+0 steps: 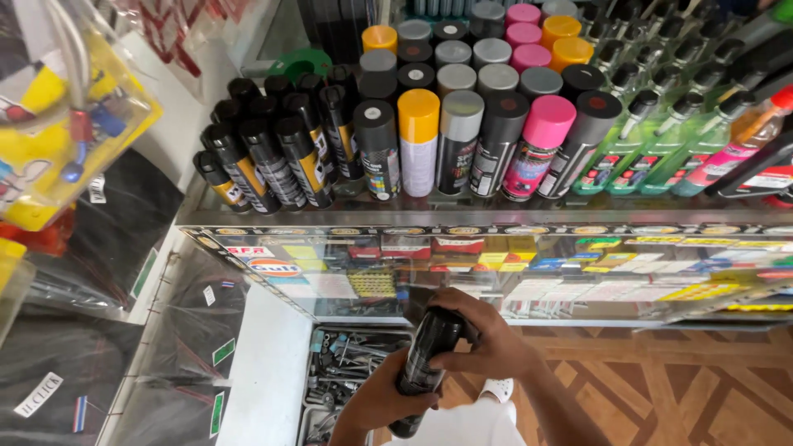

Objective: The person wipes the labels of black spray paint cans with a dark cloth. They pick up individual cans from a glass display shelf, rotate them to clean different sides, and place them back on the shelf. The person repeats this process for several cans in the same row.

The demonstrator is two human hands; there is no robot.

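Note:
I hold a black spray can (pixel 423 355) upright below the glass counter. My left hand (pixel 382 398) grips the can's lower body. My right hand (pixel 489 337) wraps around its top near the cap. On the counter top above stand rows of spray cans: black-capped ones (pixel 273 157) at the left, a yellow-capped can (pixel 419 136), a silver-capped can (pixel 459 140) and a pink-capped can (pixel 538 144) in the front row.
Green trigger spray bottles (pixel 652 140) line the right of the counter. The glass display case (pixel 496 272) holds small coloured boxes. A tray of metal tools (pixel 351 363) lies on the floor, left of my hands. Plastic-wrapped goods (pixel 66 124) hang at left. Wooden patterned floor (pixel 686 388) lies at right.

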